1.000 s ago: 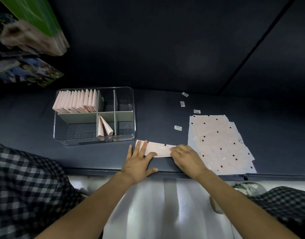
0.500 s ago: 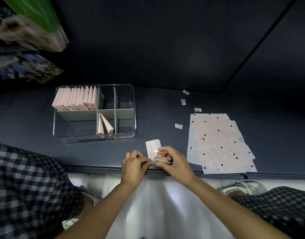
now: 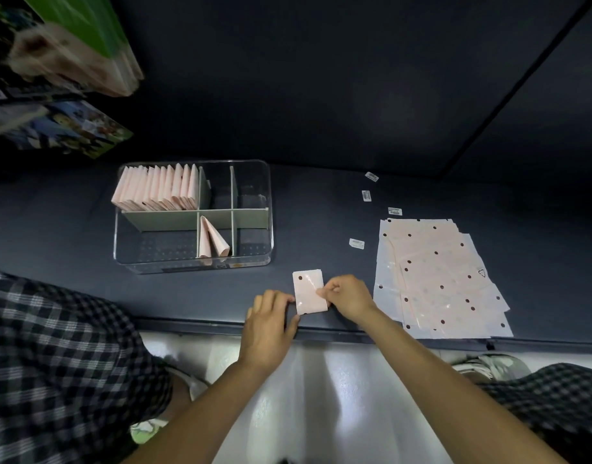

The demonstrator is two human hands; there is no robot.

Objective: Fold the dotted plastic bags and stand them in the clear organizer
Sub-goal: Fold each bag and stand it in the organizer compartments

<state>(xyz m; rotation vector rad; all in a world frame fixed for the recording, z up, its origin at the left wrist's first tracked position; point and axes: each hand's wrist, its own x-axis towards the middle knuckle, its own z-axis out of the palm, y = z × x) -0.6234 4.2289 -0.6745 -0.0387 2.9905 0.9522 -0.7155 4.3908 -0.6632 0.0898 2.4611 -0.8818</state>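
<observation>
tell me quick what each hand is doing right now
Left hand: fingers curled, pinching the left edge of the folded dotted bag.
Right hand: pinching the bag's right edge.

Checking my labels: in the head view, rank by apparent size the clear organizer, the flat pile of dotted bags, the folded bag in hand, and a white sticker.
1. Clear plastic organizer and flat pile of pink dotted bags: too alike to rank
2. Folded pink bag
3. Small white sticker

Dark shelf (image 3: 321,202): organizer (image 3: 254,262), bags (image 3: 435,279), labels (image 3: 356,243)
</observation>
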